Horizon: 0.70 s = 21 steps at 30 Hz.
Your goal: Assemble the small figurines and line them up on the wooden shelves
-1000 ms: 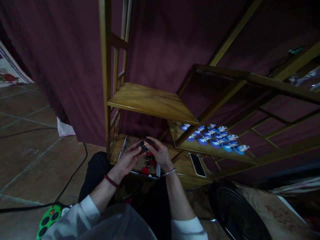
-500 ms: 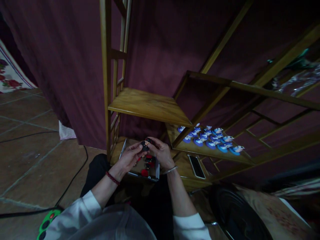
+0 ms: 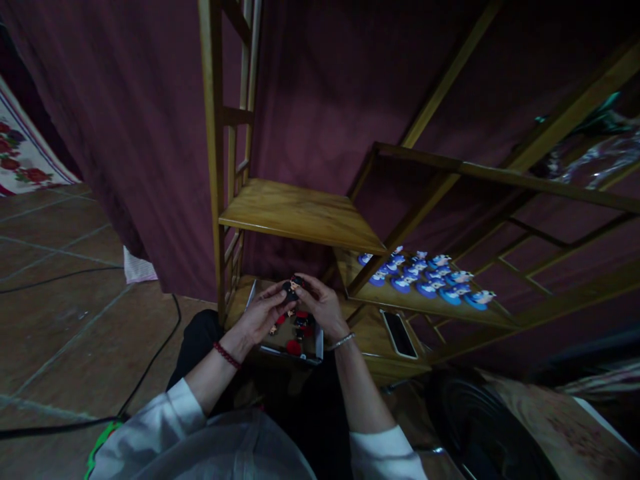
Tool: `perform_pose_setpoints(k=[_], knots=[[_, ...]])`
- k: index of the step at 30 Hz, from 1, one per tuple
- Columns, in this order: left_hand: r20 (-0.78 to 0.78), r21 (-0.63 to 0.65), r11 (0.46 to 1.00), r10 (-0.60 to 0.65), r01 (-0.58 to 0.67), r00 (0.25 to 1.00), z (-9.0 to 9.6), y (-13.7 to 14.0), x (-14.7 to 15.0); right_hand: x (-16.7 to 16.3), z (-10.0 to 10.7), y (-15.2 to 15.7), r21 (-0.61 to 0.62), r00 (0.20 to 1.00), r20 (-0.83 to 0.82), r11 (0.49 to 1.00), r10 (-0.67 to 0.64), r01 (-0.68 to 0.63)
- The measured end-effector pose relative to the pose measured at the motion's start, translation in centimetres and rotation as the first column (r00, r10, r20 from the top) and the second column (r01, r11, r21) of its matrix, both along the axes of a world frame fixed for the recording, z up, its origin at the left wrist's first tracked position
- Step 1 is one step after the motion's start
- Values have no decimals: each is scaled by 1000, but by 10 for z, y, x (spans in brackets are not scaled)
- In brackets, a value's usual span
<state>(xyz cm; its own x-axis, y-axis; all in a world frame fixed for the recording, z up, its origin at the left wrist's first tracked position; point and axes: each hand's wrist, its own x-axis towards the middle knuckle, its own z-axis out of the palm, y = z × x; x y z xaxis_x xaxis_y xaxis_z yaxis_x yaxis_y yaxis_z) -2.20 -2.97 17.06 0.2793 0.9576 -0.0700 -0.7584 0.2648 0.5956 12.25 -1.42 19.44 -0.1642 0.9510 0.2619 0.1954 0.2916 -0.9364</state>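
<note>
Left hand (image 3: 263, 313) and right hand (image 3: 326, 309) are gripping a small black figurine (image 3: 290, 291) in their fingers, above the open box (image 3: 319, 346). Both are flanking it equally closely; its long axis is not showing clearly.

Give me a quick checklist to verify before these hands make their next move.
1. Small dark piece held: ok; left hand and right hand both grip it.
2. All sides of the piece in sight: not ok; the fingers cover part of it.
3. Hands clear of the open box's rim: cannot tell; they overlap it in this single view.
4. Red and black pieces inside the box: ok.
5. Blue figurines apart from the hands: ok; they stand on a shelf.
6. Phone-like slab apart from the right hand: ok.
</note>
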Motion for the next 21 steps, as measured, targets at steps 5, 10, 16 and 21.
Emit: perform_pose_setpoints(k=[5,10,16,21], knots=[[-11,-21,1000,4,-5,1000,-5,1,1,3,-8,1,-7,1000,-1,1000,-1,1],[-70,-62,998,23,-27,997,-5,0,4,4,-14,1,-49,1000,-24,999,-4,2],[-102,-82,995,54,-63,993,-1,-2,7,3,-17,1,-66,999,-27,997,-31,30],[-118,-82,995,50,-60,992,-1,-1,7,3,-17,2,-47,996,-23,996,-80,79]])
